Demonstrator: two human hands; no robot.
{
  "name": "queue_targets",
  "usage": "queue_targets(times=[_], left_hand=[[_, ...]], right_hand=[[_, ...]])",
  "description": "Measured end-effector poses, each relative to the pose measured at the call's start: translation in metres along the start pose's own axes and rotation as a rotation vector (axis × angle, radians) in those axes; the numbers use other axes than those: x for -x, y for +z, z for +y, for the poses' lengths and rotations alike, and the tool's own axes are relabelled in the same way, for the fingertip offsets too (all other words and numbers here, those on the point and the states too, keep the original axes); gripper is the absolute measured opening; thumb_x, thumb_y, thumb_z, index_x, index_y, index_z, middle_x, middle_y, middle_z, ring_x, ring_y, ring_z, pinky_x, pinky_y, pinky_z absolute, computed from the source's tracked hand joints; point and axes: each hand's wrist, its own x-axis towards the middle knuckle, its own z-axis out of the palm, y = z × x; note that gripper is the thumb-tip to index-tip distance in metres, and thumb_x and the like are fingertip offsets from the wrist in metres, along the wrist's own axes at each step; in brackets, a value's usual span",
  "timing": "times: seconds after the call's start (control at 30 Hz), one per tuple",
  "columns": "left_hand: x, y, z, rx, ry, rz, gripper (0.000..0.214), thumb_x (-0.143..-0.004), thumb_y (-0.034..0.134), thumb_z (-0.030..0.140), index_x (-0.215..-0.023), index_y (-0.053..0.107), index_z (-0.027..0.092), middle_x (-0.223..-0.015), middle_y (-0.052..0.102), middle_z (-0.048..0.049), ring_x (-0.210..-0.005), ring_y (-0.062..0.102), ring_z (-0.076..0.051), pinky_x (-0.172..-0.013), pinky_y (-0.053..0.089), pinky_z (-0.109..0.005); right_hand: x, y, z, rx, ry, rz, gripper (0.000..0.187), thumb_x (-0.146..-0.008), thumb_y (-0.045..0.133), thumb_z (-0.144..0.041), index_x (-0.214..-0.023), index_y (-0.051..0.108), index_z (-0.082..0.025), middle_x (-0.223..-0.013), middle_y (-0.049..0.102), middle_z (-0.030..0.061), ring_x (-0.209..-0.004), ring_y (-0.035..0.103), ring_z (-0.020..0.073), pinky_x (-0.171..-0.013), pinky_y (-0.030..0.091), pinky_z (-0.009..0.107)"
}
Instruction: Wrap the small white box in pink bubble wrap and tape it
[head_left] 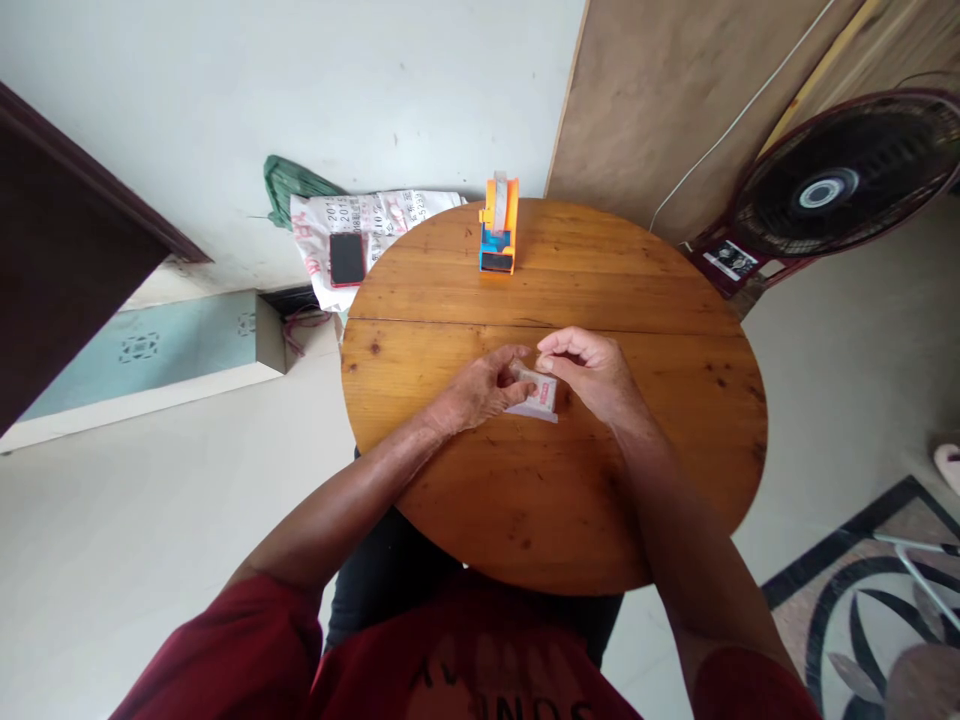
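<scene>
A small white packet with red print [543,394], seemingly in a clear plastic wrapper, lies on the round wooden table [525,480]. My left hand [487,385] grips it from the left, its thumb across the top and the fingers at the far side. Clear film [536,413] sticks out along the packet's near edge. At the packet's far right corner, my right hand [589,365] is closed in a pinch, thumb against forefinger. What lies between those fingertips is too small to make out.
An orange and blue tape dispenser [498,225] stands at the table's far side. Left of the table, a phone-like black rectangle [347,259] lies on a printed white sack [397,212], beside a green bag [296,185]. A large fan [832,185] stands at the right.
</scene>
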Motion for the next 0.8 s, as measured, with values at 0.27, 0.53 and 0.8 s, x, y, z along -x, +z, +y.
queue_targets(times=[0.27, 0.53, 0.8], left_hand=[[0.0002, -0.0019, 0.0024, -0.022, 0.022, -0.005, 0.043, -0.088, 0.064, 0.035, -0.127, 0.062, 0.016, -0.069, 0.045, 0.0052, -0.062, 0.041, -0.009, -0.057, 0.034, -0.022], [0.0002, -0.0023, 0.0037, -0.031, -0.013, -0.011, 0.040, -0.088, 0.063, 0.038, -0.121, 0.064, 0.016, -0.068, 0.046, 0.0048, -0.062, 0.040, -0.009, -0.058, 0.033, -0.023], [0.0000, -0.0028, 0.0034, -0.029, -0.004, -0.028, 0.039, -0.089, 0.061, 0.040, -0.119, 0.065, 0.015, -0.069, 0.046, 0.0037, -0.063, 0.041, -0.010, -0.057, 0.033, -0.023]], right_hand=[[0.0013, -0.0008, -0.0039, 0.046, -0.012, -0.022, 0.011, -0.075, 0.073, -0.029, -0.083, 0.071, -0.022, -0.081, 0.075, 0.0017, -0.073, 0.067, 0.0169, -0.068, 0.053, 0.032], [0.0021, -0.0018, -0.0037, 0.047, -0.012, -0.033, 0.012, -0.076, 0.073, -0.031, -0.083, 0.070, -0.022, -0.082, 0.075, 0.0023, -0.075, 0.068, 0.0177, -0.070, 0.054, 0.033], [0.0030, -0.0025, -0.0040, 0.060, -0.016, -0.046, 0.011, -0.077, 0.072, -0.031, -0.084, 0.070, -0.022, -0.083, 0.075, 0.0023, -0.076, 0.069, 0.0182, -0.070, 0.054, 0.033]])
